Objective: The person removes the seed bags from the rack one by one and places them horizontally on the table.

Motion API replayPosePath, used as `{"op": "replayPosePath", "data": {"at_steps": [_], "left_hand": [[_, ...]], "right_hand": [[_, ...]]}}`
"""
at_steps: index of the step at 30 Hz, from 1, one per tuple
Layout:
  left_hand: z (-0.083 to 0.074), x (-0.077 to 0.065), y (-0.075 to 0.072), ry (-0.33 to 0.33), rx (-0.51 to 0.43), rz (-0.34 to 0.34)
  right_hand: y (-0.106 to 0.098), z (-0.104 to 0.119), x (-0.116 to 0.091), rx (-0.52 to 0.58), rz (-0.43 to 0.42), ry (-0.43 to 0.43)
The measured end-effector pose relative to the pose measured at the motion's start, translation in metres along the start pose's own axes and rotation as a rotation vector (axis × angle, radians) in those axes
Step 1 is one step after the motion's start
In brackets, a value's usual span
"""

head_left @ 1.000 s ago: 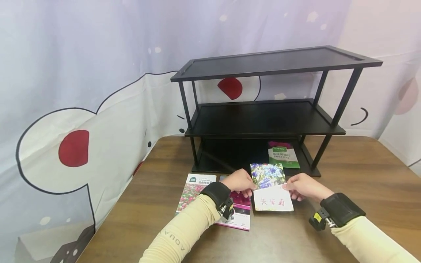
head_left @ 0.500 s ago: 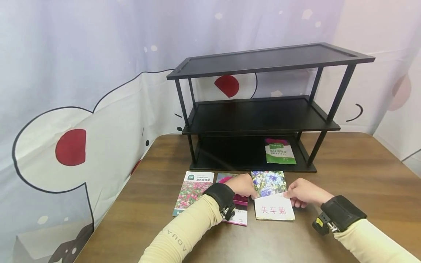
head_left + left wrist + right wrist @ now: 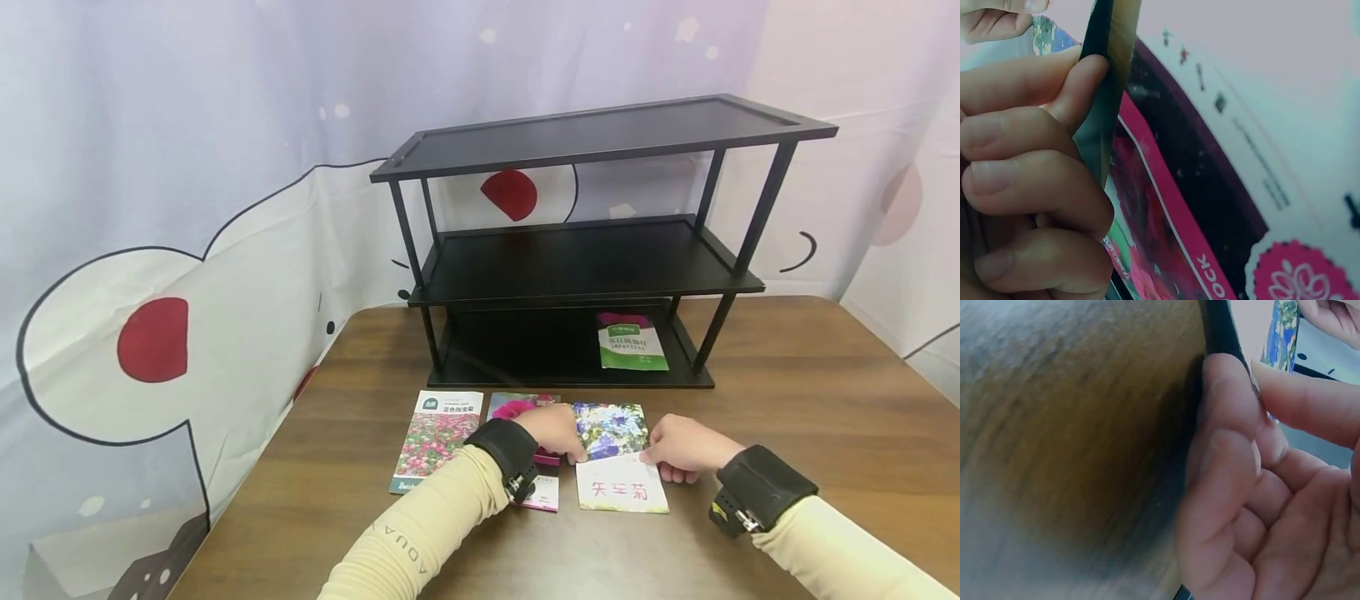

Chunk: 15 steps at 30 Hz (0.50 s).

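A seed packet with blue flowers on its upper half and pink writing on its white lower half (image 3: pixel 621 492) is before me in the head view. My left hand (image 3: pixel 555 432) pinches its left edge between thumb and forefinger, other fingers curled. On the opposite edge my right hand (image 3: pixel 682 450) pinches it likewise. In the left wrist view a magenta-flowered seed packet (image 3: pixel 1172 181) lies just beyond the left fingers; the left hand and wrist partly cover it in the head view. Left of that lies a seed packet with a pink flower field (image 3: pixel 438 437).
Behind the packets stands a black three-tier shelf (image 3: pixel 585 254) on the wooden table (image 3: pixel 795 367). A green and white seed packet (image 3: pixel 632 346) lies on its bottom tier, toward the right. A printed cloth (image 3: pixel 247 333) hangs behind the table.
The blue-flowered packet and both hands have come nearer to me, away from the shelf. The whole view has shifted slightly to the right. Both hands keep their pinch on the packet.
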<state>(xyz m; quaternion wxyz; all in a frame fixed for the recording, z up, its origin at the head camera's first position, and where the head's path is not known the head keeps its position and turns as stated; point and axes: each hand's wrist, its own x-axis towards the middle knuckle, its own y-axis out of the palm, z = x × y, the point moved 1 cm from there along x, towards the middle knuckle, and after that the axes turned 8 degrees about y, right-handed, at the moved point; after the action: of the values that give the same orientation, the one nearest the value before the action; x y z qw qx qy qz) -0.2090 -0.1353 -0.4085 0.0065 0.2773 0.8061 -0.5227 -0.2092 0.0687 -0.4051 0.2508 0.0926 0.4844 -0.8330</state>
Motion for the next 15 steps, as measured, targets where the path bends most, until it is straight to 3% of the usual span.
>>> {"op": "replayPosePath", "data": {"at_steps": [15], "left_hand": [[-0.001, 0.0023, -0.0004, -0.062, -0.049, 0.032]], "right_hand": [[-0.0008, 0.0046, 0.004, -0.086, -0.013, -0.008]]}}
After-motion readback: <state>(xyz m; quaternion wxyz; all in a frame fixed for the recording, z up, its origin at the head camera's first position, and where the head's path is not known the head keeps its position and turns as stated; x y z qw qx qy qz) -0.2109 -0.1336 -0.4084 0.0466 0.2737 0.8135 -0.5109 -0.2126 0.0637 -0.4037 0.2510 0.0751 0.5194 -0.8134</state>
